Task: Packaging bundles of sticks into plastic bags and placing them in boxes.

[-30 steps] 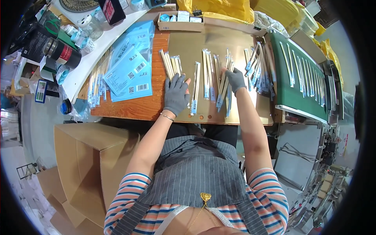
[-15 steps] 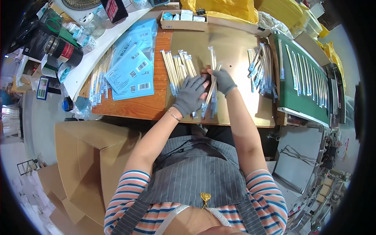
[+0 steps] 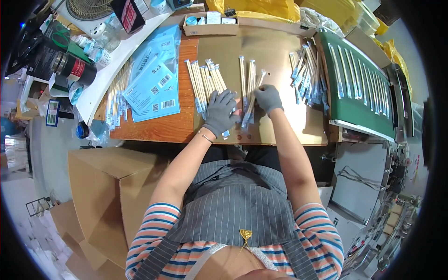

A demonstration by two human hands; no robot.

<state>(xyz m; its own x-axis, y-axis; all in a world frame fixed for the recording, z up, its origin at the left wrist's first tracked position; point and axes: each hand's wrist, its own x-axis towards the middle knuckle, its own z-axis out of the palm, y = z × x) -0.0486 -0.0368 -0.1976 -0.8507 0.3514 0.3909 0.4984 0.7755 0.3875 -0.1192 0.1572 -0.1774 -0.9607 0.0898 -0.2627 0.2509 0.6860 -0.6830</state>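
Observation:
My left hand (image 3: pixel 220 113), in a grey glove with bare fingertips, lies with fingers spread over the lower ends of a bunch of wrapped chopsticks (image 3: pixel 196 84). They are pale sticks in clear sleeves with blue ends. My right hand (image 3: pixel 269 99), gloved alike, is closed on a tilted pack of chopsticks (image 3: pixel 261 79); its upper end pokes out beyond the fingers. Just left of it, a few more chopstick packs (image 3: pixel 248 74) lie between my two hands.
A loose pile of wrapped chopsticks (image 3: pixel 308 77) lies at the right. Beyond it slopes a green board (image 3: pixel 359 88) bearing a row of packs. Blue printed bags (image 3: pixel 161 88) lie at the left. A small carton (image 3: pixel 211 29) stands behind; a large cardboard box (image 3: pixel 98 163) sits below left.
My right hand has shifted slightly right and down, apart from the left. The packs between my hands now lie more spread out. My left hand has drawn slightly left.

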